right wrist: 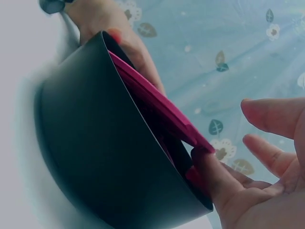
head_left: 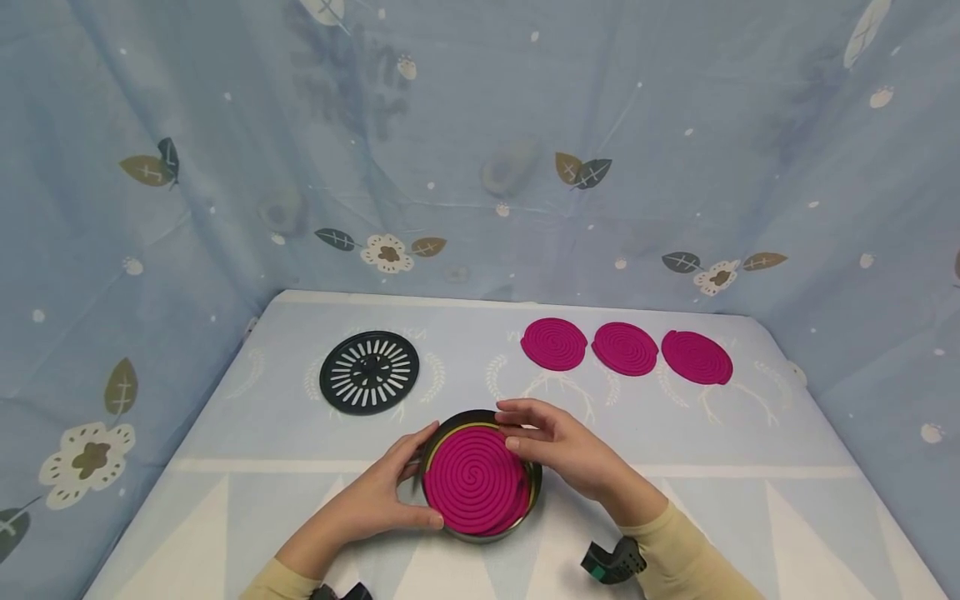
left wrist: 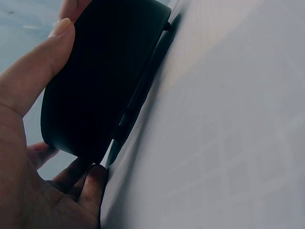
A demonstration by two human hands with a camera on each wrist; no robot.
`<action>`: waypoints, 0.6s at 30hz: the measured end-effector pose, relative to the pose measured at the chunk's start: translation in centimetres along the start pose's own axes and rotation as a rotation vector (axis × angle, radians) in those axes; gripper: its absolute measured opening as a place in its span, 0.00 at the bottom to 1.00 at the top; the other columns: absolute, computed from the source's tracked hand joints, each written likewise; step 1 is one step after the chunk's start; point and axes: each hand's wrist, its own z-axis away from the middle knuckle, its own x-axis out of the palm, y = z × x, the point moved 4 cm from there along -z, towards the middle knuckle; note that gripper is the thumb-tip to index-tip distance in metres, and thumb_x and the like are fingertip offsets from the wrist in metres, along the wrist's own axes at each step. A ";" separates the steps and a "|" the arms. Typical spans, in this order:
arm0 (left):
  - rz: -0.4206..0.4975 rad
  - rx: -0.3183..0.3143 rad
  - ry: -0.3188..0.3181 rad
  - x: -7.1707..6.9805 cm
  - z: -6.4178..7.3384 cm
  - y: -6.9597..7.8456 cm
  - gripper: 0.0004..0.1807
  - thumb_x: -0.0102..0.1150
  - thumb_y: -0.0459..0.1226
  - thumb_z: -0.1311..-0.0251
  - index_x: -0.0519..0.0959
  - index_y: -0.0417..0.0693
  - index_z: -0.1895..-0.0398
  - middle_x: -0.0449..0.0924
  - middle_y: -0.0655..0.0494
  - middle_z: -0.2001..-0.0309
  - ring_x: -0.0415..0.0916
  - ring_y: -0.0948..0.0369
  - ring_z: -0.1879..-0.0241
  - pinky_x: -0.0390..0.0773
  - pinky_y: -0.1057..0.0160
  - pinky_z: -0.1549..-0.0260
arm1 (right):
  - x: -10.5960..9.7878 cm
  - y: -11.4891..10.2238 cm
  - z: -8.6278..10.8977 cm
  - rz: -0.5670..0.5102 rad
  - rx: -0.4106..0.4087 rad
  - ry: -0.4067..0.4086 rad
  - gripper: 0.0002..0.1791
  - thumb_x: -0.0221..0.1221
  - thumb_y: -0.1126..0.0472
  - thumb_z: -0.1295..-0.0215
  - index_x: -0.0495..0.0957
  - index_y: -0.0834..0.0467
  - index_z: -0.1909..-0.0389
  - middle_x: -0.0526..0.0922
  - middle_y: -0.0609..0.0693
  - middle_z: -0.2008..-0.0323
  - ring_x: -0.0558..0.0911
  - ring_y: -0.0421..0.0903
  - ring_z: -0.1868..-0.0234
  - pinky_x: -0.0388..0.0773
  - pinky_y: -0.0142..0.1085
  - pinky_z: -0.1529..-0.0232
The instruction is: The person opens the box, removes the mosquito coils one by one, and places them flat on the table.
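Note:
A round dark tin [head_left: 480, 538] stands on the table in front of me, with magenta mosquito coils [head_left: 472, 479] stacked inside. My left hand [head_left: 382, 496] grips the tin's left side, thumb near the front and fingers behind; the left wrist view shows them round its dark wall [left wrist: 105, 71]. Over the right rim reaches my right hand [head_left: 562, 446]. In the right wrist view, one fingertip touches the edge of the top coil [right wrist: 162, 105], which tilts up out of the tin; the other visible fingers are apart from it. The lower coils are mostly hidden.
A black slotted round lid [head_left: 341, 394] lies at the back left of the table [head_left: 712, 525]. Three more magenta coils, a left one [head_left: 554, 343], a middle one [head_left: 625, 348] and a right one [head_left: 697, 357], lie in a row at the back right. Patterned blue cloth [head_left: 480, 167] hangs behind.

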 end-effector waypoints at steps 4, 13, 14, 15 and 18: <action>0.000 0.007 -0.002 0.0 0.0 0.0 0.64 0.81 0.53 0.61 0.51 0.61 0.21 0.59 0.62 0.29 0.59 0.61 0.30 0.67 0.60 0.33 | -0.1 0.3 0.4 -0.068 0.022 -0.009 0.31 0.60 0.62 0.30 0.63 0.55 0.28 0.66 0.62 0.32 0.74 0.57 0.37 0.80 0.41 0.44; -0.009 0.012 0.002 0.0 -0.1 -0.1 0.64 0.81 0.54 0.62 0.51 0.60 0.21 0.57 0.63 0.28 0.56 0.62 0.29 0.66 0.60 0.33 | 0.1 0.9 1.6 -0.237 0.072 -0.019 0.37 0.59 0.66 0.30 0.56 0.52 0.24 0.62 0.63 0.29 0.72 0.56 0.35 0.79 0.43 0.41; -0.010 0.012 0.003 0.0 -0.1 -0.1 0.64 0.81 0.54 0.62 0.51 0.60 0.21 0.57 0.63 0.28 0.56 0.62 0.29 0.66 0.60 0.33 | 0.1 0.9 1.7 -0.252 0.069 -0.018 0.37 0.58 0.66 0.30 0.56 0.53 0.23 0.61 0.64 0.29 0.72 0.57 0.36 0.79 0.43 0.41; -0.011 0.014 0.003 0.0 -0.1 -0.1 0.64 0.81 0.54 0.62 0.51 0.60 0.21 0.57 0.63 0.28 0.56 0.63 0.29 0.66 0.60 0.33 | 0.1 1.0 1.8 -0.268 0.066 -0.019 0.37 0.58 0.67 0.30 0.55 0.54 0.23 0.61 0.65 0.29 0.73 0.57 0.36 0.79 0.44 0.41; -0.009 0.013 0.003 0.0 0.0 0.0 0.64 0.81 0.54 0.61 0.51 0.59 0.21 0.57 0.63 0.28 0.56 0.63 0.29 0.66 0.61 0.32 | 0.2 1.2 1.9 -0.307 0.060 -0.027 0.39 0.57 0.68 0.30 0.52 0.57 0.22 0.60 0.67 0.29 0.74 0.57 0.37 0.78 0.44 0.40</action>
